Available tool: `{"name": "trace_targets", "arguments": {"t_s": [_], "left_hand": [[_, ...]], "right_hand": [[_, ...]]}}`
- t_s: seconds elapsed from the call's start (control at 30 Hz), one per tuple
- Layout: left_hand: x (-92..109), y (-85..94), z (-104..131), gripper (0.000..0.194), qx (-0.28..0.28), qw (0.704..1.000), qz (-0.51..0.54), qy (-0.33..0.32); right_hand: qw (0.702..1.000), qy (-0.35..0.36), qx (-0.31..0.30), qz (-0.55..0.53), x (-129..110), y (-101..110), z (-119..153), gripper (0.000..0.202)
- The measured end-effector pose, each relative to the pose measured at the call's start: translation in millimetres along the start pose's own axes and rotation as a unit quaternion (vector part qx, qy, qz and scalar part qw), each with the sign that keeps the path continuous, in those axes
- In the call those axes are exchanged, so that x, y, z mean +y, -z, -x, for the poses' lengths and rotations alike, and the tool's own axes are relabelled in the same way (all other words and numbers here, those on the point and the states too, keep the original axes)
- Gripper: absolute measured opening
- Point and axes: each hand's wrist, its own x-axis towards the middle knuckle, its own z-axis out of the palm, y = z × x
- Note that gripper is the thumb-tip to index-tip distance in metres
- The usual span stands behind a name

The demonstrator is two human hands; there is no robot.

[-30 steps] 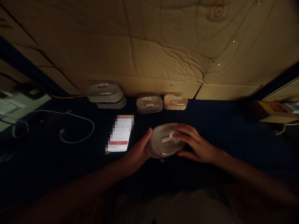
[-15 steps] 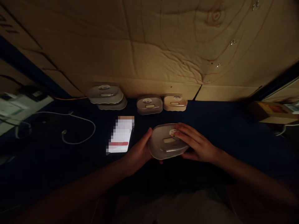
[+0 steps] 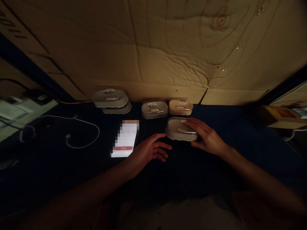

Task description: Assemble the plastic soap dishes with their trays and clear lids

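Observation:
A grey lidded plastic box (image 3: 180,130) with rounded corners and a round sticker on top is in front of me. My right hand (image 3: 208,136) grips its right side, fingers over the lid and thumb low at the near edge. My left hand (image 3: 153,149) is open beside the box's left end, fingers spread; its index fingertip is close to the box, and I cannot tell whether they touch. Behind are a similar grey box (image 3: 154,109) and a peach-coloured box (image 3: 180,106). A stack of two grey boxes (image 3: 110,98) sits further left.
A lit phone (image 3: 124,140) lies left of my left hand. A white cable (image 3: 98,126) curls on the dark blue surface (image 3: 230,127). A cardboard wall (image 3: 153,64) rises behind the boxes. A carton (image 3: 280,116) stands at the right and pale equipment (image 3: 21,111) at the left.
The grey box has moved away from me and slightly right, in my right hand. My left hand has let go of it and opened.

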Motion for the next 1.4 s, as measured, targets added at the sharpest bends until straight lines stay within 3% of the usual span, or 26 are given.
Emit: {"name": "trace_targets", "arguments": {"t_s": [0.13,0.23,0.27,0.33,0.4,0.47,0.53,0.57,0.63,0.7,0.83,0.97,1.07,1.17,1.23,1.33,1.4], "left_hand": [[-4,0.0,1,0.038,-0.002,0.995,-0.083,-0.059],[-3,2.5,2,0.031,0.022,0.97,-0.177,-0.168],[0,3.5,3,0.03,0.043,0.947,-0.228,-0.223],[8,5.3,2,0.034,0.074,0.87,-0.361,-0.329],[22,6.4,-3,0.041,0.039,0.777,-0.495,-0.387],[39,7.7,-14,0.04,-0.006,0.714,-0.579,-0.393],[58,11.3,-34,0.047,-0.014,0.702,-0.597,-0.389],[67,14.5,-45,0.054,-0.001,0.696,-0.606,-0.384],[83,23.9,-68,0.066,0.066,0.652,-0.673,-0.344],[93,35.6,-87,0.072,0.105,0.625,-0.711,-0.303],[90,50.3,-95,0.07,0.064,0.629,-0.72,-0.286],[66,41.0,-68,0.07,0.063,0.628,-0.718,-0.292],[42,26.1,-40,0.074,0.043,0.654,-0.702,-0.277],[17,13.4,-18,0.072,0.005,0.686,-0.669,-0.285],[2,8.2,-9,0.072,-0.026,0.704,-0.647,-0.292],[-15,6.4,-6,0.082,-0.049,0.743,-0.596,-0.3],[-22,8.2,-10,0.093,-0.03,0.768,-0.556,-0.318]], "right_hand": [[0.997,-0.032,-0.055,0.033,22,32,3,0.077],[0.995,-0.053,-0.059,0.055,48,50,12,0.074],[0.994,-0.067,-0.061,0.066,57,53,15,0.073],[0.987,-0.108,-0.067,0.096,72,56,21,0.071],[0.978,-0.149,-0.069,0.129,83,56,26,0.069],[0.971,-0.176,-0.059,0.152,90,55,30,0.068],[0.967,-0.189,-0.048,0.163,95,54,31,0.068],[0.967,-0.19,-0.043,0.166,97,53,32,0.069],[0.967,-0.186,-0.037,0.167,101,50,32,0.069],[0.969,-0.178,-0.035,0.167,105,47,32,0.066],[0.971,-0.168,-0.024,0.166,112,37,33,0.06],[0.972,-0.172,-0.004,0.162,113,29,33,0.06],[0.97,-0.177,0.02,0.164,101,26,28,0.063],[0.977,-0.149,0.048,0.147,68,27,17,0.066],[0.988,-0.103,0.032,0.11,34,27,9,0.068],[0.997,-0.018,-0.072,-0.018,-17,21,-1,0.078],[0.991,0.017,-0.123,-0.057,-38,13,-7,0.094]]}}
